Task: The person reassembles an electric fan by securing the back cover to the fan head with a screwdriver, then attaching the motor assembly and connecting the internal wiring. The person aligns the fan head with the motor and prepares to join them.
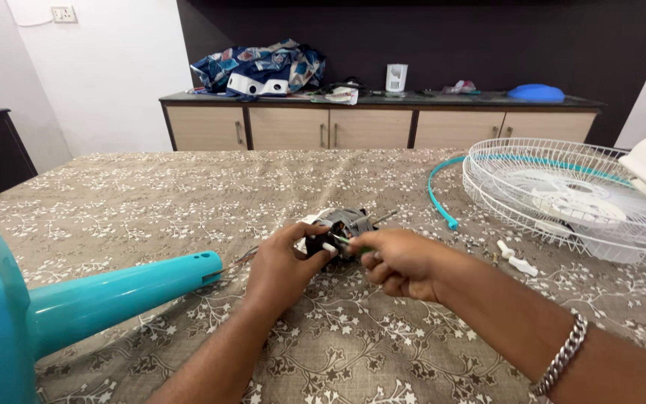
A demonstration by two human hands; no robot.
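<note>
Fingers [309, 238] of both hands clasp small grey fan motor [344, 224], shaft protruding

Small dark grey metal fan motor [342, 227] with protruding shaft, lying on patterned cloth; thin green-handled screwdriver [353, 245] touching it.

Small grey electric fan motor with a thin metal shaft [342, 224], resting on a brown floral-patterned cloth-covered surface [188, 194]. Left hand [282, 265] gripping the motor's near side. Right hand [401, 262], silver chain bracelet [562, 355] on its wrist, pinching a thin green-handled tool [349, 243] whose tip touches the motor. Turquoise plastic fan stand tube [114, 299] lying at left. White wire fan guard [562, 198] at right, curved turquoise rim strip [437, 196] just beside it. Beige wooden cabinet [323, 127] behind.
</note>
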